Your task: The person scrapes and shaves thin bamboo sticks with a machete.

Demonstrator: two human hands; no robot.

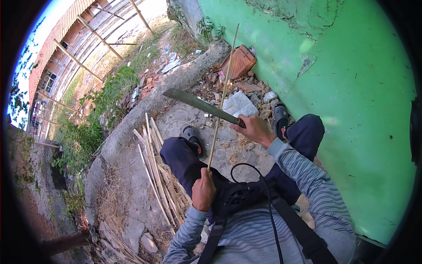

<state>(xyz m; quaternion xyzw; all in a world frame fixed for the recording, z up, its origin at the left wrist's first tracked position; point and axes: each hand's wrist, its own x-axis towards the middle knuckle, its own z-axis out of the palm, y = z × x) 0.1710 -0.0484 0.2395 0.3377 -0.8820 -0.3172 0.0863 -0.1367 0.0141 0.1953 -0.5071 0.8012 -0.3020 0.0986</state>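
My left hand (203, 192) is closed around the lower end of a long, thin bamboo strip (227, 77), which slants up and away toward the green wall. In my right hand (258, 131) is the handle of a machete (193, 102), its broad dark blade pointing left. The blade crosses the strip around its middle; I cannot tell whether they touch. To the left of my knee lies a pile of split bamboo strips (154, 163) on the ground.
A green wall (351, 110) with peeling patches rises on the right. A low concrete curb (132, 119) curves along the left, with green plants (83, 145) beyond it. Rubble, a pale stone block (240, 105) and a reddish-brown brick-like piece (239, 64) lie ahead. A black cable (266, 193) hangs over my lap.
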